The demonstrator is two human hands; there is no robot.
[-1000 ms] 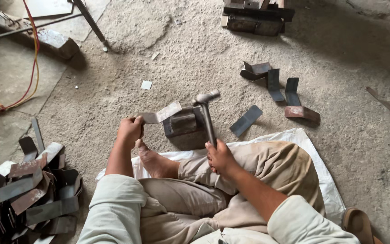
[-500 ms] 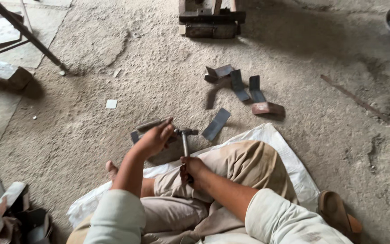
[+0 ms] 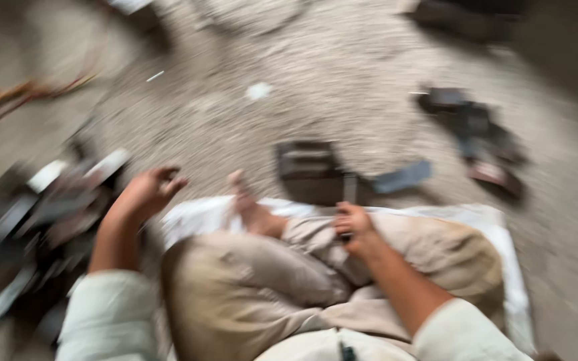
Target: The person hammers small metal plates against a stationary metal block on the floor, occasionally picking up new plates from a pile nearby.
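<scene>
Swinging left since half a second ago, our left hand [image 3: 147, 192] is leaving the metal block [image 3: 309, 167] and reaching, fingers loosely spread and empty, toward the pile of metal strips [image 3: 41, 220] lying well left of that block. We're keeping our right hand [image 3: 351, 224] closed on the hammer handle [image 3: 350, 187], just near-side of the block, handle pointing away from us. Blur is hiding finer detail.
</scene>
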